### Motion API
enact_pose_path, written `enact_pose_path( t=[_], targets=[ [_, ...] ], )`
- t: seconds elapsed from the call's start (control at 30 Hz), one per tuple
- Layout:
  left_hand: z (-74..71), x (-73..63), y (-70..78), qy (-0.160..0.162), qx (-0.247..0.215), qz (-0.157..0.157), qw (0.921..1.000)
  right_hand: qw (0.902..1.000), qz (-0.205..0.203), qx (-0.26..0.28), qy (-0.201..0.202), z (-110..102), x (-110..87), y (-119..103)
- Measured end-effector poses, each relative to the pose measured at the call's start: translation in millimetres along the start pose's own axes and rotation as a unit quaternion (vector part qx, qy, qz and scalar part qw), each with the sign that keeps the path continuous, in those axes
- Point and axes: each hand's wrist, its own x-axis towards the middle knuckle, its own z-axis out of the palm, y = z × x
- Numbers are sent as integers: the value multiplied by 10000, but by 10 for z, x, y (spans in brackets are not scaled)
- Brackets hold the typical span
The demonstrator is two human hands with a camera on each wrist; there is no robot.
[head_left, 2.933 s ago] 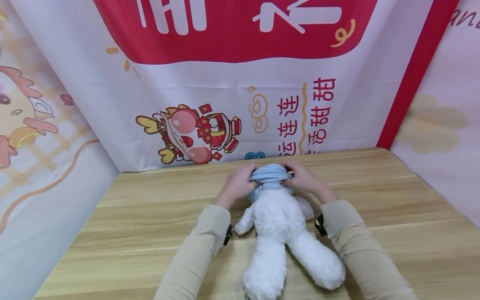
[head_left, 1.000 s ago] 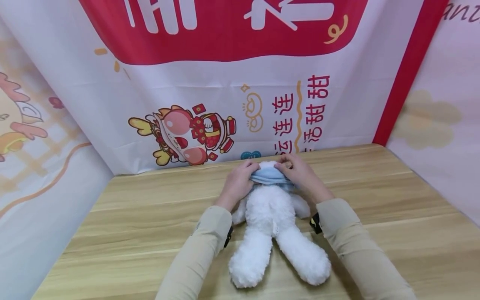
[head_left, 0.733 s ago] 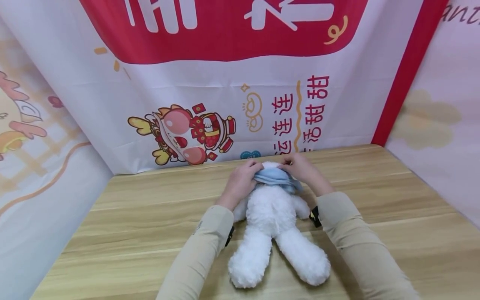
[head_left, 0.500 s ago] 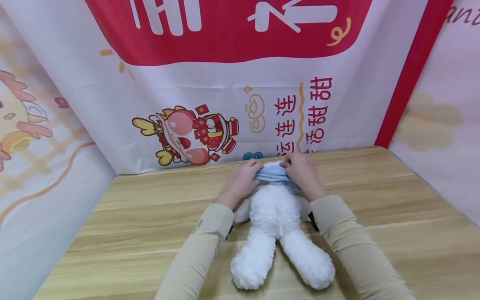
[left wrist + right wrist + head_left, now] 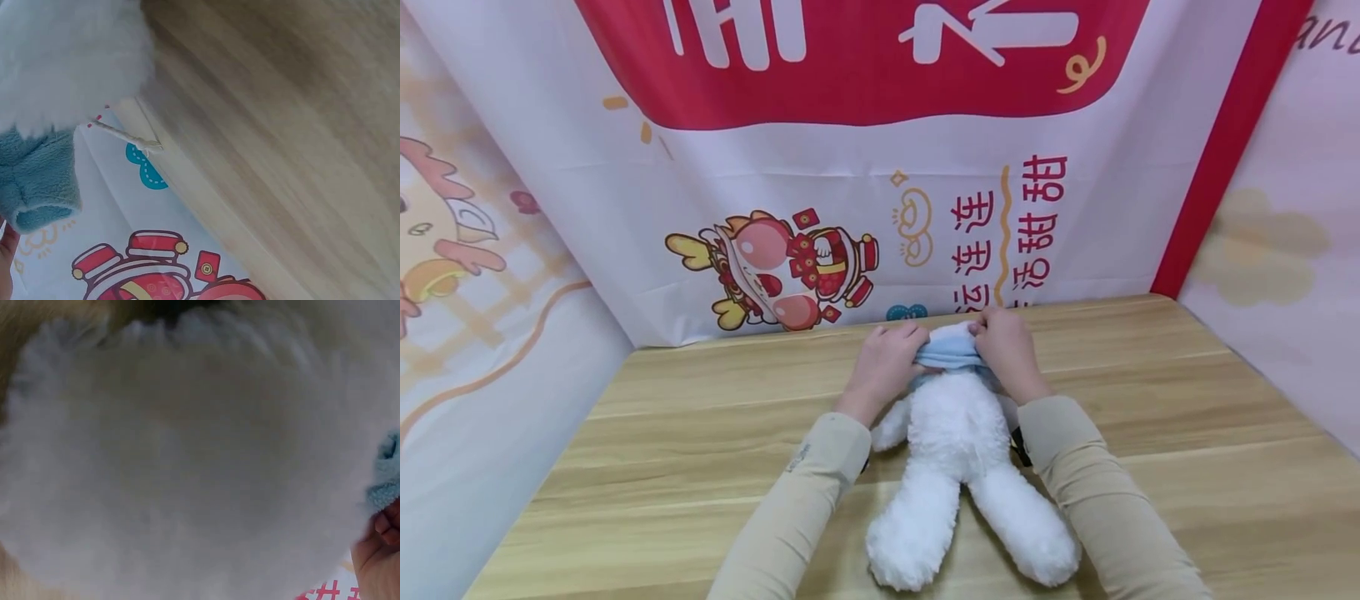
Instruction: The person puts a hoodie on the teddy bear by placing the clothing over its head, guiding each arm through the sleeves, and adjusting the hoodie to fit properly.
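Observation:
A fluffy white plush toy [image 5: 962,425] lies on the table, legs toward the person. Light blue fleece clothing [image 5: 953,348] is bunched around its head end, with a little white fur showing above it. On the left side, my left hand [image 5: 883,362] grips the edge of the cloth. My right hand [image 5: 1011,350] pinches the opposite edge. A tube-like opening in the blue fleece [image 5: 47,181] hangs beside white fur in the left wrist view, near a knotted pale cord [image 5: 128,136]. White fur fills most of the right wrist view; right-hand fingers [image 5: 387,531] hold the cloth there.
The wood-grain table [image 5: 700,467] ends at a printed white and red backdrop [image 5: 820,158] just beyond the toy's head. Printed side cloths [image 5: 1270,333] border the table at left and right.
White fur now shows above the blue cloth, which covered the head end 2.9 seconds ago. Both hands have shifted slightly, keeping hold of the cloth; a loose right-hand fold has been drawn in.

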Motion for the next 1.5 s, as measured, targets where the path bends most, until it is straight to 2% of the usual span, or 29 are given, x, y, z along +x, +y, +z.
enact_pose_path(
  t=[0.17, 0.27, 0.4, 0.47, 0.53, 0.6, 0.7, 0.83, 0.97, 1.03, 1.1, 1.5],
  targets=[
    [11, -8, -16, -154, -588, -48, 9981, 9994, -57, -99, -316, -68, -16, -24],
    [13, -7, -36, -206, -1018, -31, 9946, 9965, -274, 130, -778, -119, -4, -45],
    [7, -27, -47, -295, -1132, 12, 9931, 9808, -781, 762, -1618, -142, 41, -48],
    [2, -36, -40, -386, -1104, 39, 9931, 9759, -912, 863, -1786, -137, 56, -42],
    [-13, -40, -28, -486, -1118, 34, 9925, 9785, -918, 811, -1658, -129, 56, -47],
    [-29, -33, -14, -603, -1103, -1, 9921, 9851, -864, 640, -1342, -112, 48, -56],
    [-51, -19, 6, -848, -1085, -163, 9903, 9937, -552, 464, -858, -69, 13, -85],
    [-65, -14, 26, -1063, -944, -317, 9893, 9981, -138, 506, -328, -13, -35, -116],
    [-81, -30, 49, -798, -195, -113, 9966, 9985, 35, 529, -118, 1, -35, -128],
    [-82, -40, 57, -552, 236, 25, 9982, 9984, 103, 541, -120, 0, -22, -126],
    [-82, -43, 63, -379, 432, 94, 9983, 9978, 208, 613, -157, -3, -9, -118],
    [-60, -63, 75, -298, 241, 177, 9991, 9969, 402, 677, -1, 6, 14, -88]
  ],
)
